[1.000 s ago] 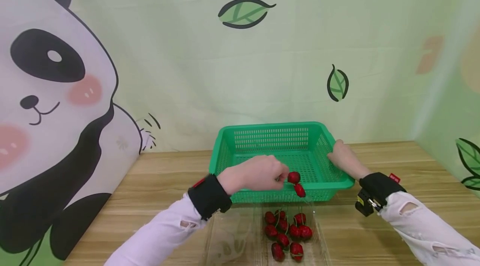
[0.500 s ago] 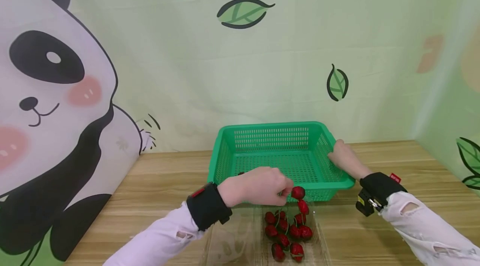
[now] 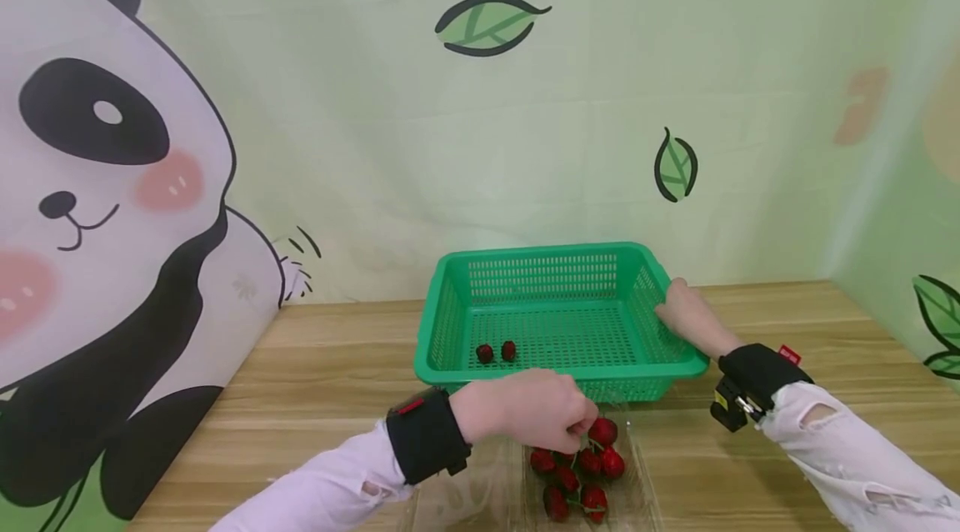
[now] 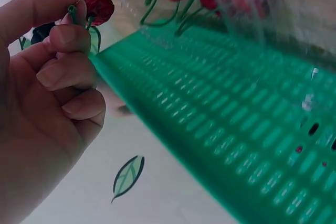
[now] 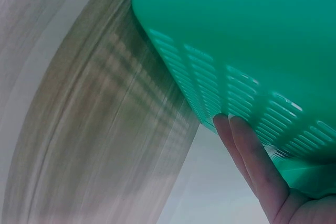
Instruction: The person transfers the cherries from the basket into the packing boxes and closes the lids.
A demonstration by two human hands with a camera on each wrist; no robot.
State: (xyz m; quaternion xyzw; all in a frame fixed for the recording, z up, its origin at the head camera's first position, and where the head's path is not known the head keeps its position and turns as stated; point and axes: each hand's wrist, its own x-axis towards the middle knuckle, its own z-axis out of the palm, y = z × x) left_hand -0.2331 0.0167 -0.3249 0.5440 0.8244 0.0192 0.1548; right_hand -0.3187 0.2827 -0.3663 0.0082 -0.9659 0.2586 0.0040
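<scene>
My left hand (image 3: 528, 411) pinches a green cherry stem between thumb and index finger, in the left wrist view. Two dark red cherries (image 4: 98, 8) show at those fingertips. In the head view the hand is low over a clear plastic clamshell box (image 3: 637, 482), where several cherries (image 3: 567, 479) with green stems lie. Behind the box stands a green plastic basket (image 3: 555, 323) with two cherries (image 3: 497, 351) near its front left corner. My right hand (image 3: 693, 319) grips the basket's right rim, and its fingers (image 5: 254, 156) lie along the slotted outer wall.
The wooden table (image 3: 322, 399) runs back to a cloth backdrop (image 3: 360, 140) printed with a panda and leaves. The clamshell's transparent lid (image 3: 457, 490) lies folded out to the left, partly under my left forearm.
My left hand has come down and nearer from the basket's front rim to the clamshell, with the two cherries. The cherries inside the basket have come into sight. The right hand stays put.
</scene>
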